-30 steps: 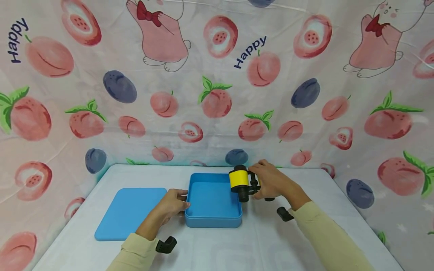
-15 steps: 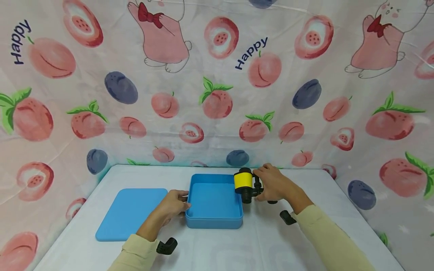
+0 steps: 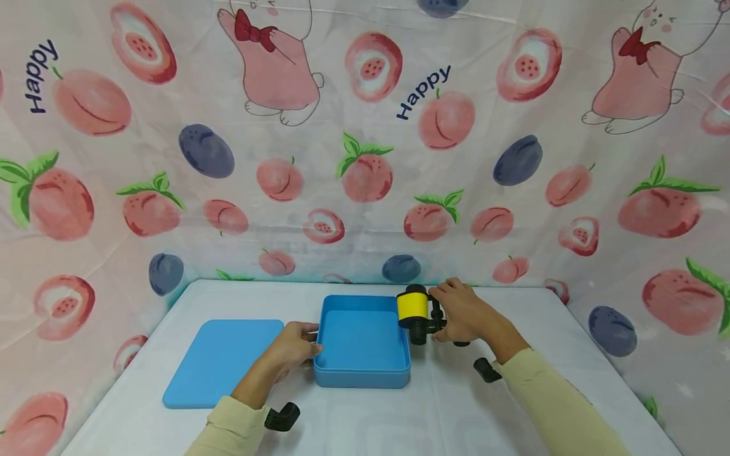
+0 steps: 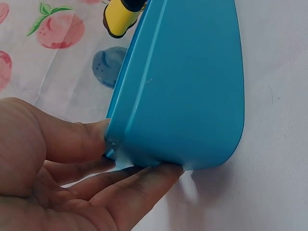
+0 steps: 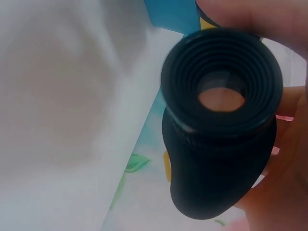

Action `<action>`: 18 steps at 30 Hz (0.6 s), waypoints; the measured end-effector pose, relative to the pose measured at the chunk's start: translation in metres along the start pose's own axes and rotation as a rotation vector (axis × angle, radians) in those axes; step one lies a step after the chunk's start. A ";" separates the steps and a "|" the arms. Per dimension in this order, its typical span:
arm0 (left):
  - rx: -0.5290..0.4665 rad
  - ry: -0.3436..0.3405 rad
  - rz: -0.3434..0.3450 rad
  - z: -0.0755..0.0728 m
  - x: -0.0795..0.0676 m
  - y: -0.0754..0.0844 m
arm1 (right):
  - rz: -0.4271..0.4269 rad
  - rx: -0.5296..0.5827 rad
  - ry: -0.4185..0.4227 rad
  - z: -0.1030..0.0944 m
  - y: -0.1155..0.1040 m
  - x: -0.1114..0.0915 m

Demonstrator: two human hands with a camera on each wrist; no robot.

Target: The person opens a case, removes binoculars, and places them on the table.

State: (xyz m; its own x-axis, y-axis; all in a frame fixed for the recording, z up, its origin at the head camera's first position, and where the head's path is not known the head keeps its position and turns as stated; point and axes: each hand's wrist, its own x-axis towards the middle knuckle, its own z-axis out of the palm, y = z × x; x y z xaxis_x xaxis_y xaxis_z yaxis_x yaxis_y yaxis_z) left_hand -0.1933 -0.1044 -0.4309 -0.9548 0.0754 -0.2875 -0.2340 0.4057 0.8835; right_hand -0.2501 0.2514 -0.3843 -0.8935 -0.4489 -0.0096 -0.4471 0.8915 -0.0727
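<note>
A square blue box point(image 3: 362, 379) without its cover stands on the table. My left hand point(image 3: 289, 349) holds it at the left side; in the left wrist view the thumb lies at the rim and the fingers point(image 4: 139, 190) touch the outer wall. My right hand point(image 3: 464, 315) grips a pair of black and yellow binoculars point(image 3: 413, 306) raised at the box's right rim. One black eyepiece barrel point(image 5: 216, 149) fills the middle of the right wrist view. Much of the binoculars' far half is hidden behind the right hand.
A flat blue lid point(image 3: 219, 354) lies on the white table point(image 3: 445, 418), left of the box and partly behind the left forearm. A fruit-printed cloth point(image 3: 365, 253) hangs close behind the table. Black wrist-worn pieces point(image 3: 282, 418) jut from both sleeves.
The right hand and the binoculars have shifted slightly right, from over the box's right wall toward its outer side. The left hand stays at the box. The whole view has drifted a little.
</note>
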 end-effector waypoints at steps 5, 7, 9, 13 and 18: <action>-0.001 0.003 -0.005 0.001 0.000 0.000 | -0.009 -0.008 0.002 0.001 0.003 -0.001; -0.002 0.002 -0.005 0.001 0.001 0.000 | -0.009 -0.004 0.004 0.001 0.005 -0.003; -0.007 0.001 -0.006 0.001 0.001 0.000 | -0.006 0.003 0.006 0.001 0.006 -0.004; -0.010 0.000 -0.004 0.001 0.000 0.000 | 0.002 0.023 0.011 0.001 0.010 -0.007; -0.006 0.002 -0.003 0.001 0.000 0.001 | 0.001 0.025 0.017 0.001 0.015 -0.010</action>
State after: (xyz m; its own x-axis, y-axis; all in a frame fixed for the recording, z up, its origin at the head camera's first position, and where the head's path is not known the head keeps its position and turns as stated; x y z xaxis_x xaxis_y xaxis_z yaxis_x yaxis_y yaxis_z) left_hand -0.1931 -0.1031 -0.4308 -0.9544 0.0720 -0.2897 -0.2383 0.4008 0.8847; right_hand -0.2482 0.2694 -0.3868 -0.8948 -0.4464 0.0073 -0.4449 0.8902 -0.0977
